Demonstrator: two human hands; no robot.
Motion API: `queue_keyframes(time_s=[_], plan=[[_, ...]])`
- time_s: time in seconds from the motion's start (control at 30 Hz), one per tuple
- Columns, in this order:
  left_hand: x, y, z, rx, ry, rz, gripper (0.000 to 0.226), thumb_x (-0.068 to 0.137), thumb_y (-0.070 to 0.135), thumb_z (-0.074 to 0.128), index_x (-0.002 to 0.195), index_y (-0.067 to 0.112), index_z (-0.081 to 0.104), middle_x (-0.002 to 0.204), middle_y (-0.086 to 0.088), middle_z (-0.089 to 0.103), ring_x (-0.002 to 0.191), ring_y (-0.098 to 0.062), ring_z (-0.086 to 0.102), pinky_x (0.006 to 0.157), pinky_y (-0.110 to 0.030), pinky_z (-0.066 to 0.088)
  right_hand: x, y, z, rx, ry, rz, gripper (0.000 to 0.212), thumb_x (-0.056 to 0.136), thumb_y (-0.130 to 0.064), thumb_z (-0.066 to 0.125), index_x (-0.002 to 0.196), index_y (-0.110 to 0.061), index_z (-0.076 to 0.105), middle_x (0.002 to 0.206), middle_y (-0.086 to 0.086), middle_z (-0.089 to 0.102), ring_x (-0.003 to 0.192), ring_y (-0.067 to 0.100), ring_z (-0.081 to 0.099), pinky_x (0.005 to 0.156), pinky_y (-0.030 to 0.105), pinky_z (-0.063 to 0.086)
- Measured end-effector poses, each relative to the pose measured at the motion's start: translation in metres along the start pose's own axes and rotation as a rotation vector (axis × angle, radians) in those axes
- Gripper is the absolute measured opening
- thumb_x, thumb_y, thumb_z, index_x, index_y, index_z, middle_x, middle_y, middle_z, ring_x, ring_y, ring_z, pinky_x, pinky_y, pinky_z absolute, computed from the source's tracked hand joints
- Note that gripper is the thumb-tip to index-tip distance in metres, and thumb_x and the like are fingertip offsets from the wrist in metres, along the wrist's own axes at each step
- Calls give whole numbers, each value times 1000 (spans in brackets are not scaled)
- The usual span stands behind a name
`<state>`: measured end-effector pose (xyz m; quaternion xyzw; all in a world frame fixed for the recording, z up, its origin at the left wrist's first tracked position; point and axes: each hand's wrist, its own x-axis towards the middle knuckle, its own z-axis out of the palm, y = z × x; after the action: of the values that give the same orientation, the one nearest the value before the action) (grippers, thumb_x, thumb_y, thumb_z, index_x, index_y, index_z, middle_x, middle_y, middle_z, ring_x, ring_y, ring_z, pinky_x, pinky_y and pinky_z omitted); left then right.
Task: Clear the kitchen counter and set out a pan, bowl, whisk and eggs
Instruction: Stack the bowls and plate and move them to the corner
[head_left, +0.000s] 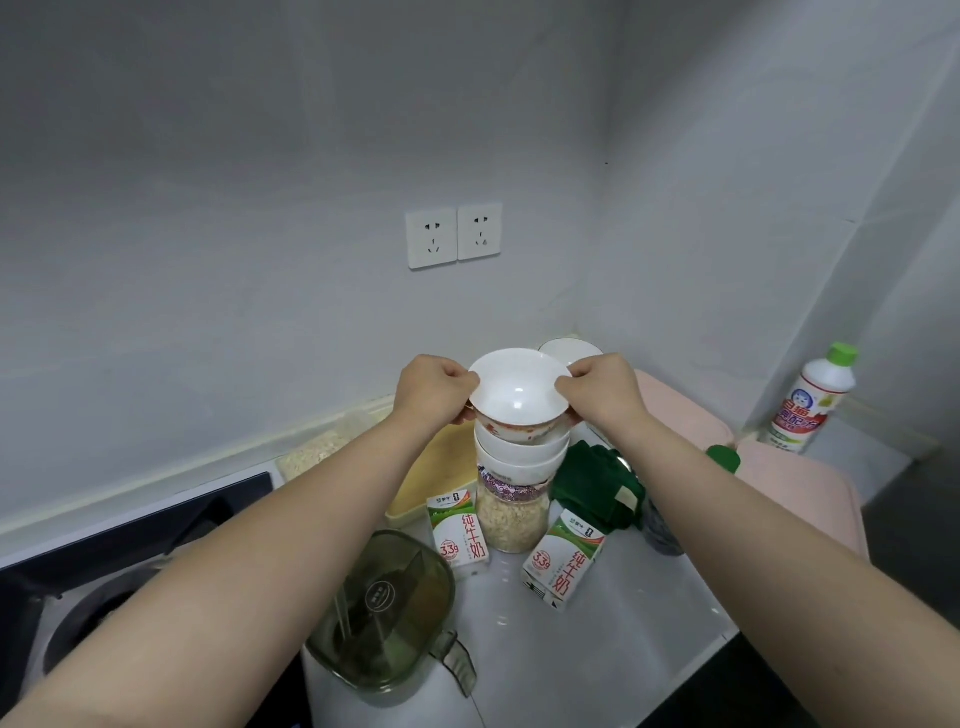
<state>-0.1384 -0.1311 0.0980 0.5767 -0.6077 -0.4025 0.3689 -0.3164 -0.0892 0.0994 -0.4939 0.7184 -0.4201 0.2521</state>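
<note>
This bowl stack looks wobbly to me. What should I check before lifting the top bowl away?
1. Grip: left hand and right hand pinch opposite sides of the top bowl rim: ok.
2. Top bowl level: tipped toward the person: not ok.
3. Top bowl empty: ok.
4. Lower bowls resting steadily on the jar: cannot tell.
5. Room around the jar: left carton and right carton stand close beside it: not ok.

Left milk carton (458, 540): reads "纯牛奶" and "3.3g". Right milk carton (562, 565): same "纯牛奶" and "3.3g". Bottle (808, 402): red label reads "白猫"; remaining print illegible.
</note>
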Motion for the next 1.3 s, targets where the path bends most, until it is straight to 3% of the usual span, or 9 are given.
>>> queue_keyframes(time_s=[0.2, 0.4, 0.5, 0.57, 0.63, 0.73, 0.97, 1.1, 1.3], plan=[[6, -1, 6, 70, -21, -48, 17, 79, 4, 57, 77, -4, 71, 60, -9, 62, 48, -23, 62, 69, -41, 60, 1, 9, 2, -42, 3, 52, 32, 67, 0, 47, 41, -13, 32, 32, -1, 34, 50, 29, 45, 51, 27, 29], [3, -7, 11, 151, -32, -31, 11, 81, 9, 59, 76, 9, 69, 76, -9, 69, 67, -34, 70, 73, -41, 59, 3, 13, 4, -84, 3, 58, 31, 70, 1, 49, 47, -15, 36, 52, 4, 32, 56, 19, 28, 55, 27, 24], [2, -6, 12, 149, -52, -45, 9, 84, 13, 58, 84, 14, 67, 76, -3, 65, 66, -32, 71, 72, -41, 60, 1, 19, 7, -39, 3, 63, 15, 76, -9, 54, 81, -11, 68, 72, 4, 58, 69, 21, 49, 64, 26, 42], [0, -6, 12, 166, -91, -71, 14, 87, 18, 53, 83, 12, 65, 82, -6, 66, 64, -33, 70, 71, -42, 60, 1, 23, 11, -32, 1, 87, 34, 76, -21, 51, 102, -7, 68, 86, 6, 66, 82, 25, 59, 76, 35, 53], [-1, -9, 13, 186, -148, -105, 23, 89, 24, 47, 84, 8, 63, 89, -11, 68, 57, -32, 67, 69, -43, 60, -1, 25, 15, -43, -25, 104, 44, 73, -28, 43, 96, 3, 63, 82, 14, 63, 79, 33, 58, 80, 47, 55], [-3, -13, 14, 184, -208, -137, 33, 91, 30, 40, 91, 5, 61, 98, -14, 69, 54, -31, 66, 71, -43, 59, -3, 26, 18, -77, -62, 111, 29, 85, -19, 42, 79, 5, 56, 73, 13, 53, 75, 30, 51, 78, 47, 52], [-2, -14, 15, 138, -222, -154, 37, 92, 32, 39, 96, 3, 62, 94, -13, 69, 52, -29, 65, 70, -42, 58, 2, 26, 16, -155, -129, 85, 22, 90, -14, 40, 94, -1, 58, 90, 14, 59, 86, 30, 52, 79, 41, 49], [-1, -18, 7, 87, -249, -165, 39, 93, 36, 43, 103, 3, 63, 94, -9, 69, 61, -32, 65, 66, -37, 57, -3, 17, 12, -362, -96, -70, 41, 92, -14, 42, 132, -6, 45, 124, 15, 56, 112, 32, 50, 84, 34, 41], [4, -30, -18, 32, -235, -159, 32, 96, 30, 44, 103, 6, 65, 88, -8, 67, 56, -24, 62, 58, -29, 52, -8, -19, 29, -693, 40, -412, 45, 87, -15, 46, 132, -8, 47, 129, 12, 52, 122, 29, 42, 100, 36, 34]])
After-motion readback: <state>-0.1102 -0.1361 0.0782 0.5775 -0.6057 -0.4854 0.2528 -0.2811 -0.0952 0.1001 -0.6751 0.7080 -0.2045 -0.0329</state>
